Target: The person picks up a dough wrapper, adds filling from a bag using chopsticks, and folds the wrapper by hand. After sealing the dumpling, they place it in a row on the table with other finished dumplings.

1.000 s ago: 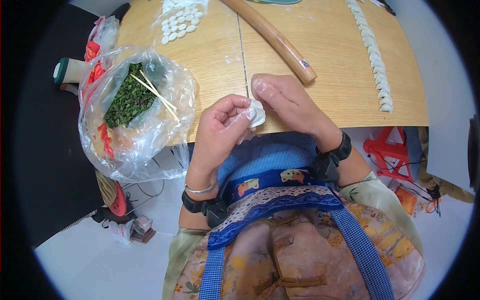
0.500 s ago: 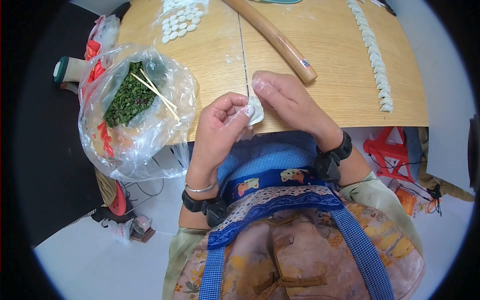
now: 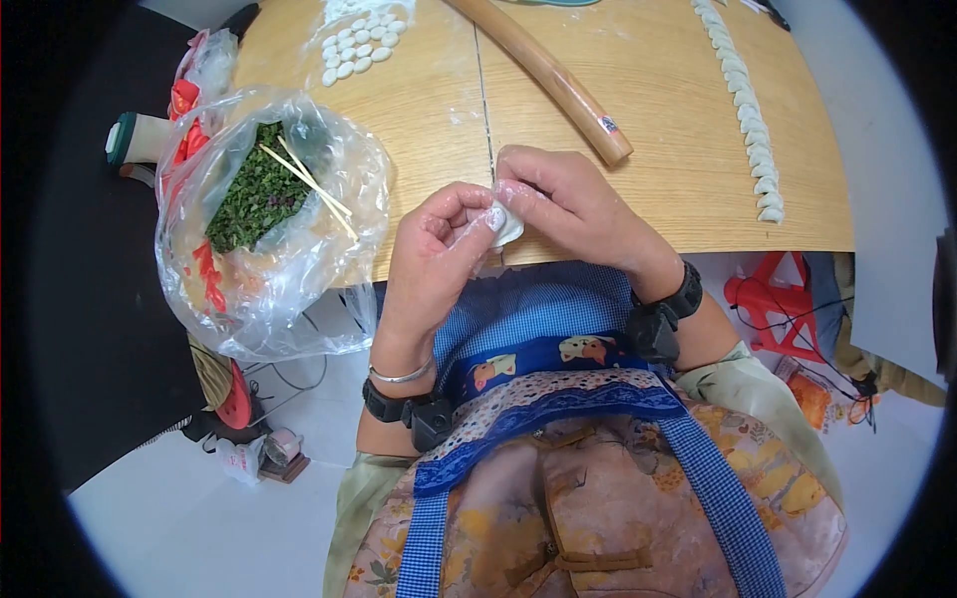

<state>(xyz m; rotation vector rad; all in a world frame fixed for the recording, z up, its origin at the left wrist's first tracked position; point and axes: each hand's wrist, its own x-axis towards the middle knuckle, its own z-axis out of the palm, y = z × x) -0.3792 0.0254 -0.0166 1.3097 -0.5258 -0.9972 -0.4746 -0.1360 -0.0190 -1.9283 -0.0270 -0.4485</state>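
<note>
Over the near edge of the wooden table (image 3: 663,214), my left hand (image 3: 431,249) is closed around a pale dough dumpling (image 3: 511,231), its floury thumb pressed on top. My right hand (image 3: 583,211) has its thumb and forefinger pinched at the dumpling's upper edge, touching my left fingertips. Most of the dumpling is covered by my fingers. Left of my hands, a clear plastic bag (image 3: 344,149) holds chopped green filling (image 3: 254,204), with light chopsticks (image 3: 311,184) lying across it.
A thick wooden rolling pin (image 3: 543,78) lies beyond my right hand. Dough pieces (image 3: 361,45) sit at the far left of the table. Overlapping finished dumplings (image 3: 746,105) form a long row along the right side. A red stool (image 3: 778,309) stands below, right.
My right hand has moved slightly left and down to the dumpling, and its thumb and forefinger now pinch the edge. My left hand keeps its hold, nearly still.
</note>
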